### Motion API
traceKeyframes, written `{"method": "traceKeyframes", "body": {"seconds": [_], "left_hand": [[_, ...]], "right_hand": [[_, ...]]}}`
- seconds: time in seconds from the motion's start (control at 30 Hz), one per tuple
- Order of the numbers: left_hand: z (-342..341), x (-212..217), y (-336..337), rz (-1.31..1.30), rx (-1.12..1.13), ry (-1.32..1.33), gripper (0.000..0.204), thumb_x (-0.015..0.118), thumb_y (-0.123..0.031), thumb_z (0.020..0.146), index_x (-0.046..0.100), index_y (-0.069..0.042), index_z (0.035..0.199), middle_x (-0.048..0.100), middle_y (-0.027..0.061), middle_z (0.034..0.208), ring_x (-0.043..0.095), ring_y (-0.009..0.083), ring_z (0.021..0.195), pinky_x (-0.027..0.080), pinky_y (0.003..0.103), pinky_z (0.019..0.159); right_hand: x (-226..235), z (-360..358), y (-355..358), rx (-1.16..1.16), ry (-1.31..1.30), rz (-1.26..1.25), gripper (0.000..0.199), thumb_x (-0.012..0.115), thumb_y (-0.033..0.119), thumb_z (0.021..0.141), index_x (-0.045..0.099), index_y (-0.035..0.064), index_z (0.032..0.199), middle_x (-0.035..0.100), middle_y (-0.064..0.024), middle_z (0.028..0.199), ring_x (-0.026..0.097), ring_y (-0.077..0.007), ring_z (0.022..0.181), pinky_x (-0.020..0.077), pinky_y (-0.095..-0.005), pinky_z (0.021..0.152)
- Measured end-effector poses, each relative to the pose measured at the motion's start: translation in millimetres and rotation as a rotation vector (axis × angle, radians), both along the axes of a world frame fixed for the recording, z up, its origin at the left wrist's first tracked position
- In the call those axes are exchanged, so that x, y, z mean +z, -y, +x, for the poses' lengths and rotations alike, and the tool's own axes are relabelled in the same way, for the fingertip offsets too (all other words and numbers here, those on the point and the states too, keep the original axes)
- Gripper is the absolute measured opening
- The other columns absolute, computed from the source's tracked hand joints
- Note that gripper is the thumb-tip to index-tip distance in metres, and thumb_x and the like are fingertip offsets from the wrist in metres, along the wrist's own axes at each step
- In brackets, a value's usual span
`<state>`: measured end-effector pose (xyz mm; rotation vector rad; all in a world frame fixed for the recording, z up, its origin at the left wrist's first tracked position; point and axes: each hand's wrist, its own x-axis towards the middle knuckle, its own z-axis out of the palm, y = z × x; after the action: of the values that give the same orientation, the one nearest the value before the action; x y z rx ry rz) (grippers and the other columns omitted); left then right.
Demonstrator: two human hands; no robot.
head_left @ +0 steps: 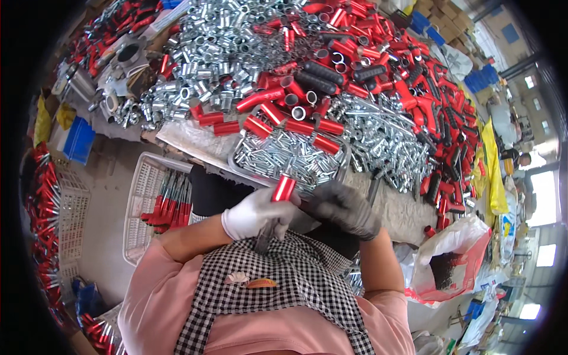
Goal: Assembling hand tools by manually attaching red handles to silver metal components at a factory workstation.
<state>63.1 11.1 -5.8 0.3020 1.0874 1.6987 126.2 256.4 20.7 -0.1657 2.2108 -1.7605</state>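
My left hand, in a white glove, is closed around a short red metal tube, which stands up out of the grip with its shiny end uppermost. A dark piece shows below the same hand; its kind is unclear. Close beside it on the right, my right hand wears a dark grey glove. Its fingers are curled in toward the left hand, slightly blurred, and what they hold is hidden. Just beyond both hands is a metal tray of small silver bolts, with several red tubes lying across its far edge.
Silver metal sleeves are heaped across the bench's far side. Red and black tool handles pile up at right beside long silver screws. A white plastic basket holds red-handled parts at left. An open white sack stands at right.
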Motion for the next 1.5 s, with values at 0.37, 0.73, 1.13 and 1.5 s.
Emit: {"method": "traceKeyframes", "body": {"seconds": [0.37, 0.73, 1.13, 1.5], "left_hand": [[7, -23, 22, 0.031, 0.008, 0.034, 0.033, 0.072, -0.021, 0.083, 0.051, 0.000, 0.097, 0.058, 0.0063, 0.069, 0.061, 0.0175, 0.061, 0.053, 0.030, 0.060], [-5, -17, 24, 0.034, 0.034, 0.034, 0.024, 0.070, -0.013, 0.083, 0.052, -0.002, 0.095, 0.056, 0.0054, 0.071, 0.056, 0.0152, 0.059, 0.053, 0.033, 0.060], [-5, -16, 31, 0.015, 0.092, 0.052, 0.021, 0.067, -0.009, 0.084, 0.052, -0.001, 0.096, 0.054, 0.0057, 0.068, 0.055, 0.0155, 0.058, 0.053, 0.033, 0.059], [-9, -14, 26, -0.004, 0.140, 0.057, 0.021, 0.065, -0.006, 0.082, 0.051, 0.000, 0.096, 0.054, 0.0060, 0.068, 0.055, 0.0158, 0.057, 0.053, 0.033, 0.057]], "right_hand": [[23, -187, -26, -0.203, -0.584, 1.028, 0.031, 0.060, 0.032, 0.089, 0.071, 0.0074, 0.103, 0.069, -0.0203, 0.095, 0.066, -0.0371, 0.094, 0.0513, -0.0426, 0.086], [-7, -295, -2, 0.636, -0.043, 1.715, 0.030, 0.060, 0.018, 0.078, 0.074, 0.0051, 0.101, 0.070, -0.0190, 0.102, 0.069, -0.0310, 0.095, 0.0548, -0.0413, 0.083], [-18, -297, -66, 1.189, -0.816, 1.535, 0.023, 0.057, 0.015, 0.081, 0.066, 0.0023, 0.098, 0.069, -0.0173, 0.084, 0.069, -0.0315, 0.076, 0.0536, -0.0436, 0.067], [-15, -282, -23, 0.125, -0.498, 1.398, 0.052, 0.059, 0.020, 0.081, 0.057, 0.0170, 0.132, 0.067, -0.0198, 0.112, 0.065, -0.0357, 0.103, 0.0513, -0.0458, 0.089]]}}
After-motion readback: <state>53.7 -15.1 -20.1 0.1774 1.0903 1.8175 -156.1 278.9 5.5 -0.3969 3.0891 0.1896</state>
